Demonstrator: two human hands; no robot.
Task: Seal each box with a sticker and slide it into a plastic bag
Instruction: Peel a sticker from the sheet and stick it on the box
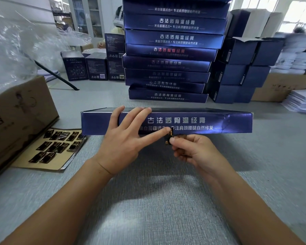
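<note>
A flat blue box (pixel 193 122) lies on the grey table (pixel 148 200). The left hand (pixel 125 137) rests spread on its front. The right hand (pixel 193 151) pinches a small dark sticker (pixel 169 138) at its lower edge.

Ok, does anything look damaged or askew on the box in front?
Yes. The box has a crumpled crease near the right end of its front side, running down from the top edge. The stack behind sits unevenly, boxes staggered.

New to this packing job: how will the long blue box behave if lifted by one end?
The box is long and flat, so it may sag. Its card looks soft: creased near the right end. The glossy face may be slippery.
</note>
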